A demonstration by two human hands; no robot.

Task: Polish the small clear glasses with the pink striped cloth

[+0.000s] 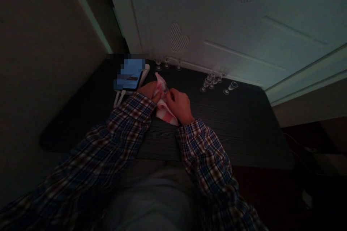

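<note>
My left hand [149,90] is closed around a pink and white cloth [166,116], which hangs down below the fingers. Wrapped partly in the cloth is a small clear glass [165,91], mostly hidden. The fingers of my right hand [179,103] are bent and pinched together at the side of that glass, against the cloth. Both hands meet above the dark tabletop, left of its middle.
Several small stemmed glasses [211,81] stand grouped at the back right of the dark table [217,126], with one glass [231,87] apart. More glasses [167,63] line the back edge. A lit phone [132,75] leans at left beside a white cable [118,98]. A white panel [217,18] rises behind.
</note>
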